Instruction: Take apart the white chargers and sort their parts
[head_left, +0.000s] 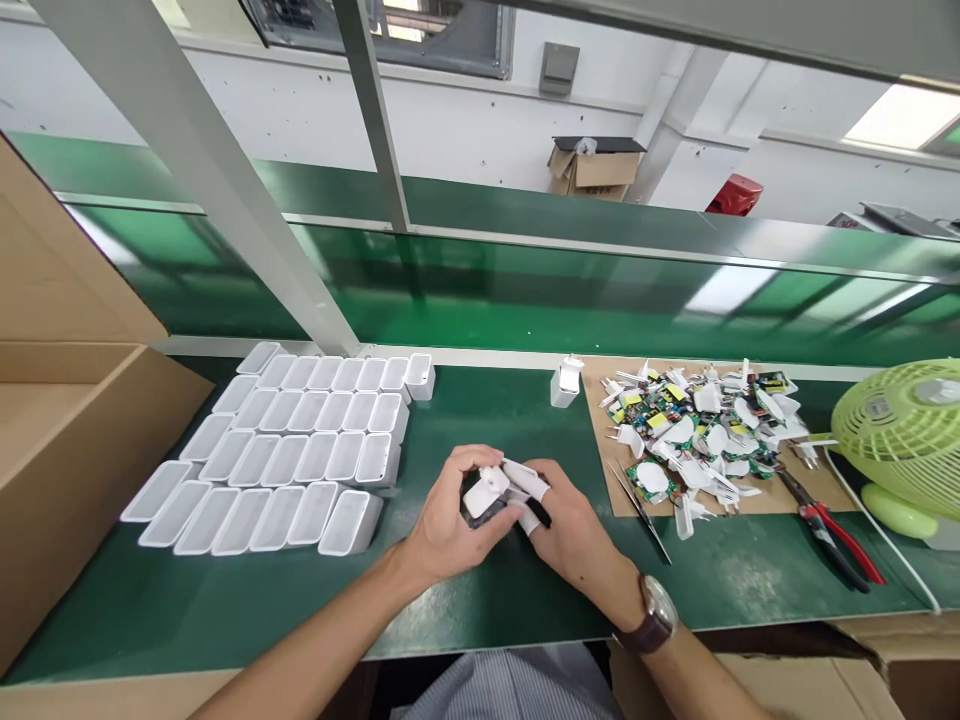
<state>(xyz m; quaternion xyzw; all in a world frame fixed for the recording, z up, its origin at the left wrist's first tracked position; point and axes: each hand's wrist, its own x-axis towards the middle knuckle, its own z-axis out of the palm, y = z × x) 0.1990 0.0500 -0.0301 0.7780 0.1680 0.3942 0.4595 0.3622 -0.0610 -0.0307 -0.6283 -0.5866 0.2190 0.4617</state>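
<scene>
Green tabletop (247, 600) across the front here, and a glossy green panel (480, 295) rising behind it, white glare (731, 289) streaking its right side. Slanting grey post (217, 180) at left, white wall (465, 125) beyond, dotted with dark specks, a grey box (559, 68) mounted up high.

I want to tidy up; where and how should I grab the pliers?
I'd take the pliers by both handles, from the near side with the right hand: the handles slant toward the near edge over green tabletop, while the metal head lies beside the circuit boards.
</scene>
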